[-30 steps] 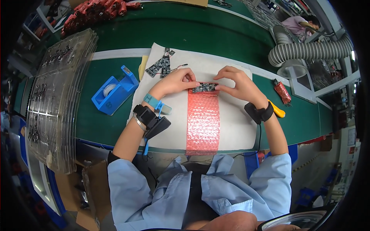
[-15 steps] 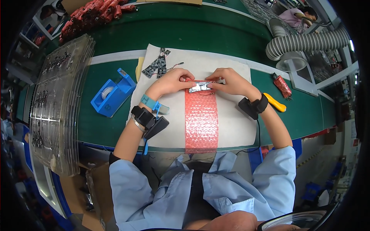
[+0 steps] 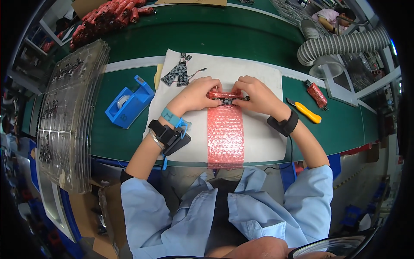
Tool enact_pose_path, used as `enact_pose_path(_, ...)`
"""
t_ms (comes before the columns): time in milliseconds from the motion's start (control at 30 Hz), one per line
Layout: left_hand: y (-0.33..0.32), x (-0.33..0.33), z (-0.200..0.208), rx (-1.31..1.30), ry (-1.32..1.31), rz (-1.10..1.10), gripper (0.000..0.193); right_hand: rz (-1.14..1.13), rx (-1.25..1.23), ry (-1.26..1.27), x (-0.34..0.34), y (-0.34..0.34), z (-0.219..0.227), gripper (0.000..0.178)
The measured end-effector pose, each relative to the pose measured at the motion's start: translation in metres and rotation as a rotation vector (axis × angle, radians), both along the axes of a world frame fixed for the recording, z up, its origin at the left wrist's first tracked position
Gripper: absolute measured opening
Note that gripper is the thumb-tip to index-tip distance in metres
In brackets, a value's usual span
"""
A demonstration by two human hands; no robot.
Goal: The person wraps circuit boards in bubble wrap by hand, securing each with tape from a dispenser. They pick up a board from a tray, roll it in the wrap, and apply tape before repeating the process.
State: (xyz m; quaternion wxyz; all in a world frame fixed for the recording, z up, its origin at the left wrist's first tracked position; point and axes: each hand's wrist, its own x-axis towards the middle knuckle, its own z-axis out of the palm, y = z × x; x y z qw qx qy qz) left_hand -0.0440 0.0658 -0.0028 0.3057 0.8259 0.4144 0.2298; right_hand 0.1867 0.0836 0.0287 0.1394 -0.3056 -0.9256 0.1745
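So on the left there's a blue tape dispenser (image 3: 129, 105), then some loose boards (image 3: 177, 74) at the far left of the white sheet (image 3: 267, 138). Left hand (image 3: 200, 93) pinches the left end of a small circuit board (image 3: 227, 102) at the far end of the red bubble wrap (image 3: 226, 136), right hand (image 3: 255, 96) grips its right end (wrap's curled up behind it), with yellow-handled cutters (image 3: 307, 112) off right
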Motion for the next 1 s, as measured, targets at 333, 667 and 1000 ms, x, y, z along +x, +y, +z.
enact_pose_path(333, -0.027, 0.016, 0.004, 0.274, 0.147, 0.036, 0.038, 0.071, 0.302, 0.021, 0.001, -0.023, -0.009, 0.022)
enact_pose_path(667, -0.052, 0.023, 0.008, 0.236, 0.160, -0.028, 0.029, 0.155, -0.056, 0.040, 0.012, -0.021, -0.002, 0.025)
enact_pose_path(1000, -0.053, 0.021, 0.002, 0.234, 0.175, 0.039, 0.033, 0.034, -0.251, 0.038, 0.011, -0.013, -0.010, 0.025)
